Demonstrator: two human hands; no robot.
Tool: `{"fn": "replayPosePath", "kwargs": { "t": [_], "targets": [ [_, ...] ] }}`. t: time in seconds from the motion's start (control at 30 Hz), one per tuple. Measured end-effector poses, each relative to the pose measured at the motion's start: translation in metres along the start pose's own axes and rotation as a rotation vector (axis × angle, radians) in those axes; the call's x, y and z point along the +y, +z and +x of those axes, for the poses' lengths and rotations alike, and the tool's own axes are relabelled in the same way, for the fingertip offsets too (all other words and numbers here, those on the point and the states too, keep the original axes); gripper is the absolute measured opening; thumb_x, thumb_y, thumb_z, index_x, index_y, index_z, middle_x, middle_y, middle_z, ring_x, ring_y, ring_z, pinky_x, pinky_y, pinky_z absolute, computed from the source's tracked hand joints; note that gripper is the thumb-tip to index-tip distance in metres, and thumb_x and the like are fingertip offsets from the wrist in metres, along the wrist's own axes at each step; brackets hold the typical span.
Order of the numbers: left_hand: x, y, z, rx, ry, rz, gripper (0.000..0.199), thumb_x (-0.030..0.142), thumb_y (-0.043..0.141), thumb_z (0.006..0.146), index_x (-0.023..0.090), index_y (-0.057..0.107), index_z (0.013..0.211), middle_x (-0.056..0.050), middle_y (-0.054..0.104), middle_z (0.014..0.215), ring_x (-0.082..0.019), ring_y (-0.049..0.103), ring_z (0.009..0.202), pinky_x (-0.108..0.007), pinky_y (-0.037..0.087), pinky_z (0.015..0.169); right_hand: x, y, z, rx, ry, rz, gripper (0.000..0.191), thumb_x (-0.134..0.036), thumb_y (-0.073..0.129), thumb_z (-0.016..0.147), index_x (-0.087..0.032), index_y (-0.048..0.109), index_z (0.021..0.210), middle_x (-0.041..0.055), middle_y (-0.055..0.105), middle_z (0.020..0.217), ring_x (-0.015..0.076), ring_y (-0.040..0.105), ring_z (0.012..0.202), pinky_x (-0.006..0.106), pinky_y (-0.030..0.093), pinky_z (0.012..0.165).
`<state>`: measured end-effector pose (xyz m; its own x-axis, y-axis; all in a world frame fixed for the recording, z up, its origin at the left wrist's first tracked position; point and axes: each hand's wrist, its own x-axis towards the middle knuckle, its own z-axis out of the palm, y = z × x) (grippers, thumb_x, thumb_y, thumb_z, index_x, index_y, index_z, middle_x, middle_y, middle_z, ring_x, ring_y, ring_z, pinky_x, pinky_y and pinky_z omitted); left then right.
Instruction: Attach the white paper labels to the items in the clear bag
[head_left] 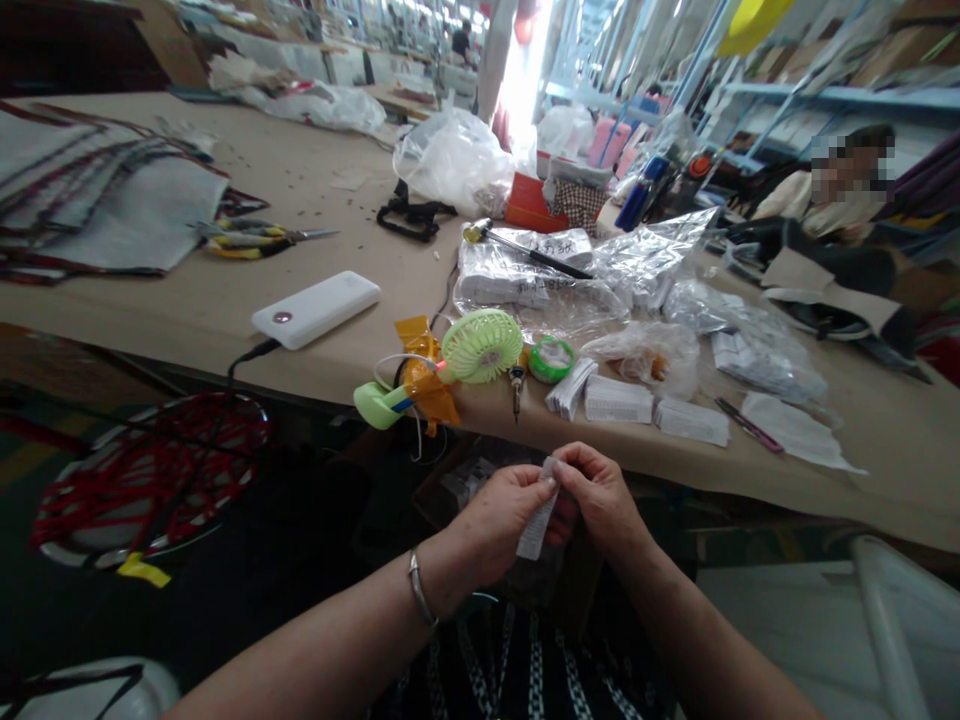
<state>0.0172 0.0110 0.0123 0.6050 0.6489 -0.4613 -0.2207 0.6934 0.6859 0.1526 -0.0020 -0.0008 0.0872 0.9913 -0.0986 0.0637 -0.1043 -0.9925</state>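
Observation:
My left hand (502,520) and my right hand (600,495) meet in front of the table's edge. Between their pinched fingertips is a small white printed label (534,530), hanging down, its top edge hidden by the fingers. On the table just beyond lie several stacks of similar white labels (617,400). A green roll of tape (551,360) sits left of them, beside a thin pointed tool with a metal tip (517,385). A light green handheld fan (482,346) is fixed near the edge with orange tape (427,385).
A white power bank (319,308) with a black cable lies left. Behind it are yellow-handled pliers (251,240) and stacked fabric pieces (112,200). A hammer (529,250) rests on plastic-wrapped packs. A pink-handled cutter (750,425) is at right. A person (832,190) sits at the far right.

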Motion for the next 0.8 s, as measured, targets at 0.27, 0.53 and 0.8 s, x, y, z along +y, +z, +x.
{"fn": "replayPosePath", "kwargs": {
  "t": [0.27,0.53,0.8],
  "targets": [
    [0.011,-0.011,-0.008,-0.127,-0.098,0.021,0.022,0.034,0.061,0.074,0.013,0.056,0.077,0.000,0.054,0.057,-0.010,0.053,0.045,-0.021,0.040,0.046,0.004,0.000,-0.001,-0.180,0.077,0.231,0.026,-0.033,0.065,0.073,-0.019,0.060,0.094,0.0017,0.060,0.084,0.0116,0.056,0.068,0.021,0.047,0.060],
    [0.010,-0.012,-0.013,-0.290,-0.133,0.033,0.023,0.037,0.060,0.075,0.015,0.054,0.078,-0.001,0.055,0.059,-0.010,0.052,0.045,-0.021,0.039,0.046,0.008,-0.004,0.002,-0.512,0.173,0.443,0.034,-0.040,0.072,0.062,-0.017,0.060,0.084,0.0113,0.057,0.115,0.0247,0.059,0.095,0.037,0.051,0.076],
    [0.010,-0.011,-0.010,-0.161,-0.104,0.031,0.016,0.029,0.061,0.073,0.014,0.055,0.076,0.001,0.052,0.056,-0.008,0.050,0.043,-0.020,0.036,0.043,0.006,-0.002,0.000,-0.450,0.062,0.183,0.037,-0.035,0.062,0.075,-0.020,0.054,0.109,0.0051,0.063,0.094,0.0164,0.061,0.075,0.029,0.051,0.067]
  ]
}}
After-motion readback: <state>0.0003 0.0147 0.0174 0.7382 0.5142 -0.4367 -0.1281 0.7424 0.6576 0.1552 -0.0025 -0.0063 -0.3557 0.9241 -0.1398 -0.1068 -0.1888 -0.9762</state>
